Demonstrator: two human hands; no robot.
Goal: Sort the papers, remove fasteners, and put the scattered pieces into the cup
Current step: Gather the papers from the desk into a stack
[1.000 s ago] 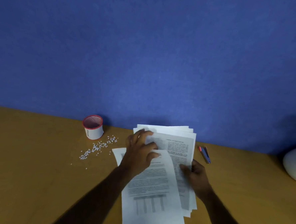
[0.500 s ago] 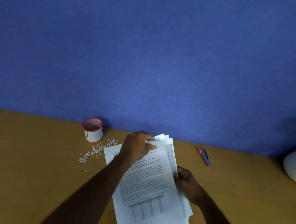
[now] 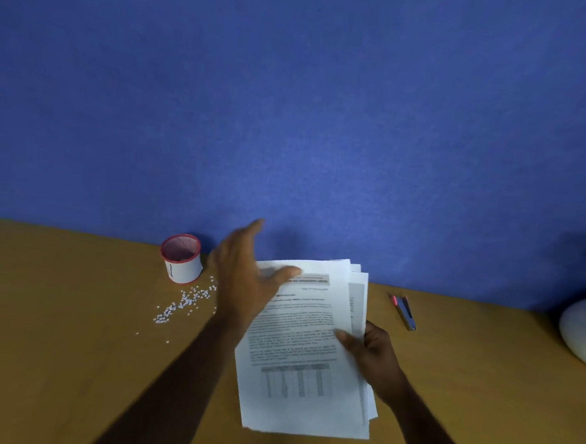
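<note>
The right hand point(image 3: 374, 355) grips the right edge of the stack of white printed paper sheets point(image 3: 305, 356), thumb laid across the top page and fingers tucked underneath, and this looks meant to pin the sheets so that they stay together while the other hand works on them. Its forearm comes in from the near right, with the wrist bent slightly inward toward the pile. The left hand point(image 3: 247, 280) is open and holds nothing: its palm faces right, the fingers are stretched up and toward the far wall, and the thumb reaches over the top left corner of the upper page, hovering or barely touching, I cannot tell which. Its forearm runs diagonally from the near left. The stack lies on the brown wooden desk point(image 3: 55, 327), in the middle of the scene, with a few lower sheets fanned out at the far right corner, so the squaring up seems unfinished. No fastener can be made out on the pages. To the left of the papers, the small white scattered pieces point(image 3: 185, 301) lie loose on the desk, just near the white cup with a red rim point(image 3: 181, 259), which stands upright close to the blue wall point(image 3: 291, 118). To the right of the papers, well apart, lies a blue and red staple remover point(image 3: 404, 311), probably kept ready for the fasteners.
</note>
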